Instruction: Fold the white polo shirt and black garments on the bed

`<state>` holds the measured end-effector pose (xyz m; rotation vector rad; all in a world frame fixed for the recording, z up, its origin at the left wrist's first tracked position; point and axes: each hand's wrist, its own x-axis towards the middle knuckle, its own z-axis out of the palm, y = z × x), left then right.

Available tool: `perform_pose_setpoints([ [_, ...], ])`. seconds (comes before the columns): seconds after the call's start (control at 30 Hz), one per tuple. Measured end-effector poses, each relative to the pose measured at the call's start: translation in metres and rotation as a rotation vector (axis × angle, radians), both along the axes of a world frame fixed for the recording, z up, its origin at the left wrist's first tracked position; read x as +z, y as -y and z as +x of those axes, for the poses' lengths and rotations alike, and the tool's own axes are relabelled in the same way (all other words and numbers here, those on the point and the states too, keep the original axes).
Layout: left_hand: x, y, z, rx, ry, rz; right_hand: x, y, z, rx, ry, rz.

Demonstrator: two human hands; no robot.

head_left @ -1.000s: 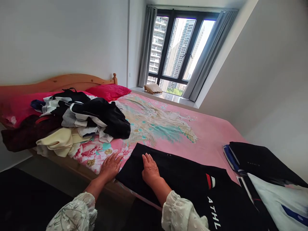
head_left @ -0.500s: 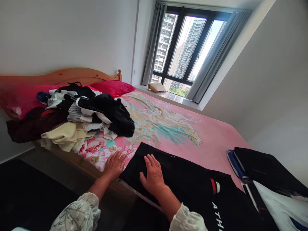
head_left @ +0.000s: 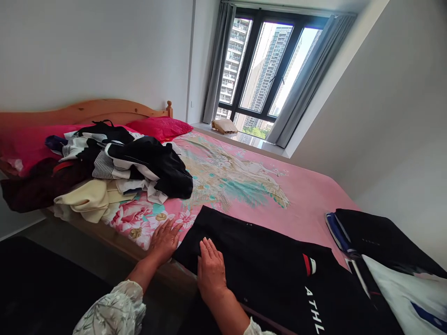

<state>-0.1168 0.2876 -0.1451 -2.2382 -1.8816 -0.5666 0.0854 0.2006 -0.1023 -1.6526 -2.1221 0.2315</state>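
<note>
My left hand [head_left: 165,241] lies flat on the pink floral bedsheet [head_left: 240,186], right beside the left edge of a black garment [head_left: 265,265]. My right hand [head_left: 211,270] rests palm down on that garment, near the same edge, with its fingers straight and nothing gripped. The garment lies spread over the bed's near side, with a red-and-white stripe mark [head_left: 309,264] and white letters reading "ATHL" [head_left: 314,309]. Its lower part runs out of view.
A heap of mixed clothes [head_left: 111,170] lies towards the wooden headboard [head_left: 94,110] and red pillows [head_left: 159,128]. A folded dark-and-white stack of clothing [head_left: 380,265] sits at the bed's right. A dark floor covering [head_left: 45,288] lies left of the bed.
My right hand has slid down the black garment towards me, and its sleeve has dropped nearly out of view. My left hand has barely moved.
</note>
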Motion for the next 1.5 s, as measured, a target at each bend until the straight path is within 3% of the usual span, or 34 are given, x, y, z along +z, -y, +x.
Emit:
perform_pose_setpoints([
  [0.23,0.002,0.001,0.002,0.01,0.017,0.004,-0.009,0.015,0.001,0.085,0.024,-0.059],
  [0.4,0.004,0.002,0.003,0.019,0.006,-0.004,0.012,0.015,0.002,0.142,-0.017,-0.05],
  [0.53,0.006,0.001,0.003,0.018,-0.002,-0.02,0.025,-0.013,0.012,-0.036,-0.042,0.009],
  [0.7,0.008,0.001,0.004,0.035,0.009,-0.033,0.013,-0.062,0.031,-0.129,0.027,0.003],
  [0.8,0.008,0.002,0.004,0.032,0.006,-0.024,0.002,-0.076,0.035,-0.138,0.052,-0.004],
  [1.0,0.005,0.0,0.002,0.016,0.003,-0.014,-0.004,-0.07,0.028,-0.076,0.047,0.024],
  [1.3,0.003,0.0,0.002,0.015,0.026,0.01,0.006,-0.08,0.03,-0.147,0.072,-0.009],
  [1.5,0.003,0.001,0.002,0.022,0.003,-0.002,0.0,-0.073,0.03,-0.052,0.032,-0.003],
])
